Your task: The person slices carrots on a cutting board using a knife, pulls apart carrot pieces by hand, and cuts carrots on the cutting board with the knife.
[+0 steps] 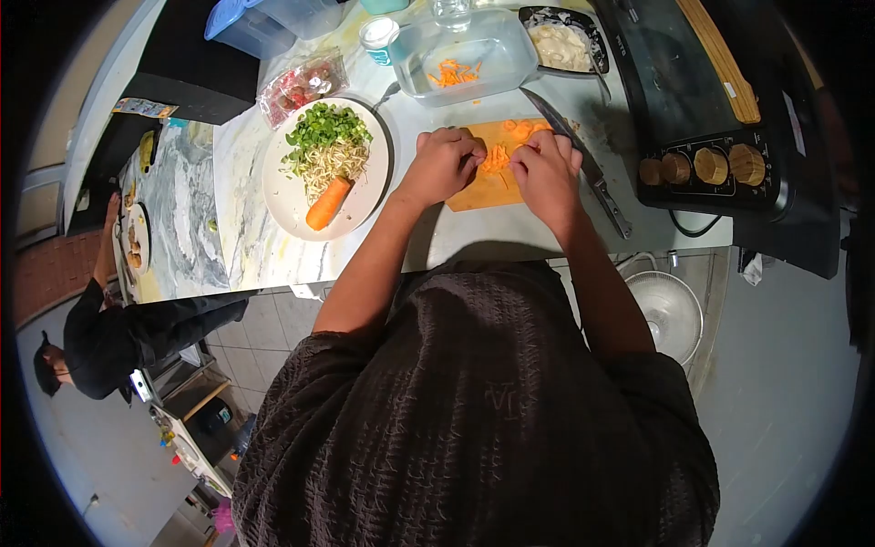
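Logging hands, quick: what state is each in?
Left hand: curled at the carrot shreds; grip unclear.
Right hand: curled there too; grip unclear.

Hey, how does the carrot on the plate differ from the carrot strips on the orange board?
The carrot is one thick piece, while the carrot strips are thin shreds. The carrot lies on the plate, apart from both hands; the carrot strips are heaped on the board, between the left hand and right hand. Both are orange.

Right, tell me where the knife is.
In the head view, the knife lies on the counter just right of the orange cutting board, beside the right hand, its handle towards the counter's near edge.
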The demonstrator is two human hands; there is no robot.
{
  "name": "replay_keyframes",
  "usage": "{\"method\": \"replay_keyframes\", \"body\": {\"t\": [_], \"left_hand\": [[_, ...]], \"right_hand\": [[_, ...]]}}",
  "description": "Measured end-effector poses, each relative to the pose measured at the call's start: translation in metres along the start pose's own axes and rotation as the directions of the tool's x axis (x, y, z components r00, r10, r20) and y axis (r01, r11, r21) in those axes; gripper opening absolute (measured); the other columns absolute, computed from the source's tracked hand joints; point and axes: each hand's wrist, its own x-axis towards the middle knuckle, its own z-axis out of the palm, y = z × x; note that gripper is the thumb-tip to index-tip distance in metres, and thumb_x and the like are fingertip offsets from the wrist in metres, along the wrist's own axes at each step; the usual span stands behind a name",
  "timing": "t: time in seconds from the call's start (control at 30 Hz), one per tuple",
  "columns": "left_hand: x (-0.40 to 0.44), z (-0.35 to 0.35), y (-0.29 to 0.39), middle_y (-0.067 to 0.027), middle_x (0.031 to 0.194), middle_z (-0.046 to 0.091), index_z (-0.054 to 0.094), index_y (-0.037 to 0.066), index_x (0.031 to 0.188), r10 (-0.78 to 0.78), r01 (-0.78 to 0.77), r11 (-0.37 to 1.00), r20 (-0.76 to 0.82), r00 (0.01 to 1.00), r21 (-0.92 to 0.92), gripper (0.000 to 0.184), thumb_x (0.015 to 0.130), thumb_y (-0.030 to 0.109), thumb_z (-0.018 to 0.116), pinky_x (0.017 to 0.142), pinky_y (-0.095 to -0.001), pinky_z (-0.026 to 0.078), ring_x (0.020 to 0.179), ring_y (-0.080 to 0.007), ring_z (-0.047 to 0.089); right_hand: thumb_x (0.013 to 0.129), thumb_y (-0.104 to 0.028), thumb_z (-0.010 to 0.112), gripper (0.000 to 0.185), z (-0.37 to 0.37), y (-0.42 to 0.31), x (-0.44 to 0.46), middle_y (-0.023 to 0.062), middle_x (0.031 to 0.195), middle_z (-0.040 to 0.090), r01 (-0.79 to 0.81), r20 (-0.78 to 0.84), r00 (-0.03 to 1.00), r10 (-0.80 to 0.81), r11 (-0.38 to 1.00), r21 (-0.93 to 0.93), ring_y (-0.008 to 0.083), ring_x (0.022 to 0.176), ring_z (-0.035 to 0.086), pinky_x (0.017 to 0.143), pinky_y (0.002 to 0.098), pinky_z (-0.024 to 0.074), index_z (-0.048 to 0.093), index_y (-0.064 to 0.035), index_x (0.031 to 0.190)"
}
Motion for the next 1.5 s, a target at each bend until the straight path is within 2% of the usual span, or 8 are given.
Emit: {"method": "replay_keyframes", "body": {"t": [0.17, 0.23, 0.33, 0.67, 0.83, 0.93, 1.13, 1.5], "left_hand": [[-0.001, -0.004, -0.001, -0.0058, 0.091, 0.065, 0.068, 0.011, 0.098, 0.005, -0.005, 0.999, -0.01, 1.0, -0.037, 0.021, 0.078, 0.011, 0.065, 0.082, -0.0402, 0.037, 0.095, -0.0266, 0.059], [-0.001, -0.007, 0.0, -0.0059, 0.092, 0.065, 0.068, 0.011, 0.101, 0.006, -0.007, 0.998, -0.013, 1.0, -0.059, 0.024, 0.077, 0.011, 0.065, 0.082, -0.04, 0.036, 0.095, -0.0259, 0.059], [0.001, -0.009, 0.0, -0.0048, 0.093, 0.063, 0.066, 0.013, 0.11, -0.008, 0.013, 0.997, 0.07, 0.998, -0.075, 0.036, 0.074, 0.014, 0.067, 0.087, -0.0386, 0.036, 0.095, -0.0244, 0.059], [-0.002, -0.006, 0.002, -0.0033, 0.098, 0.065, 0.066, 0.012, 0.113, 0.031, -0.025, 0.998, 0.104, 0.994, -0.056, 0.041, 0.074, 0.02, 0.075, 0.084, -0.0382, 0.034, 0.1, -0.0219, 0.058], [-0.001, -0.003, 0.001, -0.0032, 0.096, 0.064, 0.067, 0.012, 0.11, 0.06, -0.056, 0.997, 0.078, 0.995, -0.047, 0.036, 0.076, 0.019, 0.074, 0.083, -0.0389, 0.034, 0.099, -0.0229, 0.057], [-0.001, -0.003, 0.002, -0.0031, 0.104, 0.064, 0.067, 0.013, 0.111, 0.018, -0.018, 1.0, 0.133, 0.991, 0.0, 0.034, 0.078, 0.017, 0.074, 0.084, -0.0379, 0.034, 0.102, -0.0216, 0.058], [-0.002, 0.0, 0.004, -0.0031, 0.105, 0.066, 0.069, 0.013, 0.106, 0.059, -0.06, 0.998, 0.058, 0.997, 0.004, 0.028, 0.079, 0.018, 0.073, 0.085, -0.0381, 0.035, 0.102, -0.0226, 0.059], [0.003, 0.0, 0.007, -0.0046, 0.089, 0.069, 0.067, 0.007, 0.085, 0.118, -0.117, 0.992, 0.007, 0.993, -0.047, 0.012, 0.079, 0.015, 0.073, 0.081, -0.0362, 0.042, 0.087, -0.0242, 0.064]], "right_hand": [[0.076, -0.02, 0.074, 0.022, -0.013, -0.003, -0.001, 0.0035, 0.108, 0.056, -0.042, 0.047, 0.998, 0.042, 0.999, 0.002, 0.0255, 0.111, 0.047, 0.091, 0.0428, 0.0347, 0.069, -0.0125, 0.096], [0.075, -0.024, 0.076, 0.039, -0.015, -0.002, -0.002, 0.003, 0.111, 0.057, 0.033, 0.063, 0.997, -0.035, 0.999, 0.029, 0.0257, 0.11, 0.048, 0.094, 0.0416, 0.0338, 0.066, -0.0141, 0.112], [0.074, -0.03, 0.078, 0.053, -0.021, -0.005, 0.002, 0.0037, 0.116, 0.057, 0.051, 0.148, 0.987, -0.055, 0.998, 0.035, 0.0264, 0.114, 0.046, 0.098, 0.0419, 0.0322, 0.063, -0.0107, 0.121], [0.08, -0.028, 0.073, 0.038, -0.006, -0.005, 0.008, 0.0051, 0.113, 0.059, 0.075, 0.23, 0.971, -0.067, 0.997, -0.027, 0.0266, 0.115, 0.045, 0.1, 0.0431, 0.0286, 0.067, -0.0093, 0.113], [0.081, -0.022, 0.071, 0.022, 0.003, 0.002, 0.005, 0.0011, 0.101, 0.063, 0.127, 0.087, 0.988, -0.129, 0.991, 0.029, 0.0224, 0.107, 0.05, 0.095, 0.0413, 0.0312, 0.072, -0.0116, 0.101], [0.082, -0.021, 0.071, 0.018, 0.003, 0.004, 0.005, 0.0003, 0.099, 0.063, 0.139, 0.086, 0.986, -0.14, 0.99, 0.014, 0.0222, 0.105, 0.05, 0.094, 0.041, 0.032, 0.072, -0.0131, 0.098], [0.083, -0.019, 0.069, 0.013, 0.002, 0.004, 0.003, -0.0001, 0.099, 0.063, 0.128, 0.073, 0.989, -0.131, 0.991, 0.051, 0.0224, 0.104, 0.051, 0.093, 0.0412, 0.0326, 0.071, -0.0141, 0.094], [0.087, -0.02, 0.064, 0.014, 0.01, 0.002, 0.007, 0.0047, 0.096, 0.061, 0.19, 0.092, 0.978, -0.189, 0.982, -0.006, 0.0239, 0.103, 0.051, 0.091, 0.041, 0.0333, 0.067, -0.0081, 0.094]]}}
